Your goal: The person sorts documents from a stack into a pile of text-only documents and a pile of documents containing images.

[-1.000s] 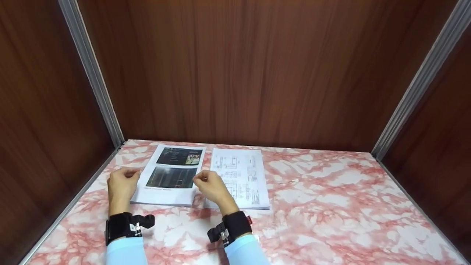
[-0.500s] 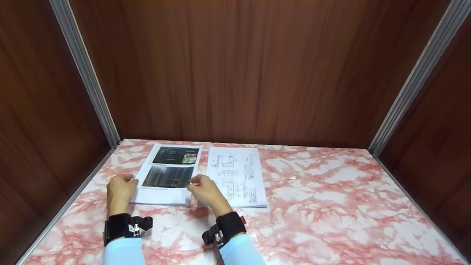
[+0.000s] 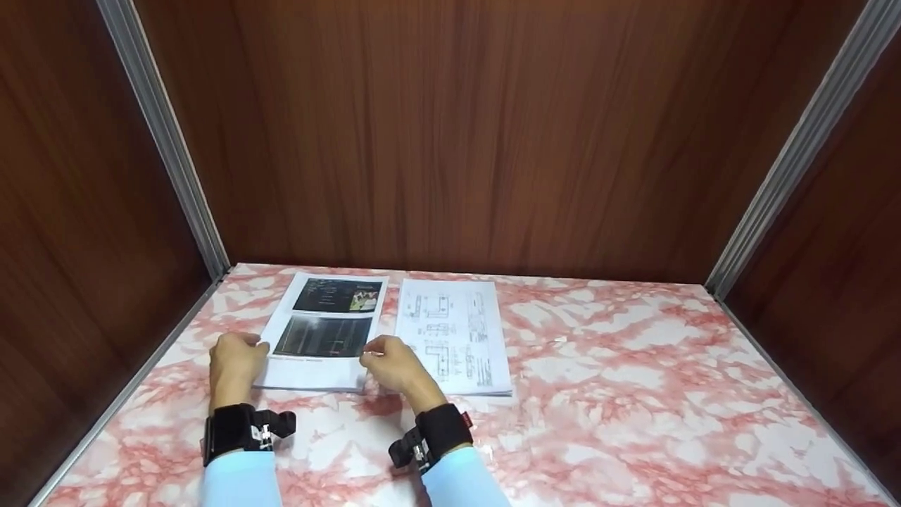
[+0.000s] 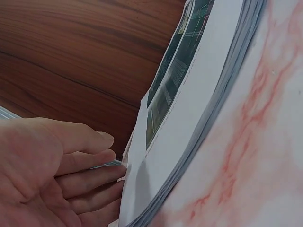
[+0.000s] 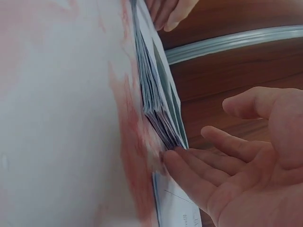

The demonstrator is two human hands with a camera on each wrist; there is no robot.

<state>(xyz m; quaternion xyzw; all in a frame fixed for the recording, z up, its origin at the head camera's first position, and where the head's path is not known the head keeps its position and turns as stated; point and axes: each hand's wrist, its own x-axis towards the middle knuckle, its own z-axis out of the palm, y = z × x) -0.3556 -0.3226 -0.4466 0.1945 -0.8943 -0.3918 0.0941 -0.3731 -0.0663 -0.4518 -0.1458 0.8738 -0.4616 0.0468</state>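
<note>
A thick stack of printed sheets (image 3: 317,373), its top page carrying two dark pictures, lies on the left part of the table. At its left edge is my left hand (image 3: 237,362); in the left wrist view the lower fingers (image 4: 97,182) extend to the side of the stack, thumb raised. My right hand (image 3: 395,366) is at the opposite edge. In the right wrist view its outstretched fingers (image 5: 199,165) meet the layered sheet edges near the stack's corner, with thumb and index finger held apart from the paper. Neither hand curls around the sheets.
A second paper stack (image 3: 457,331), printed with line drawings, lies just right of the first, partly behind the right hand. Pink-and-white marbled table (image 3: 633,394). Brown wood-grain panels (image 3: 450,141) with metal corner posts (image 3: 172,148) enclose the back and sides.
Both hands have come slightly lower and nearer along the sides of the left stack, the right one shifting a little left. The stacks keep about the same place; the view shifted slightly.
</note>
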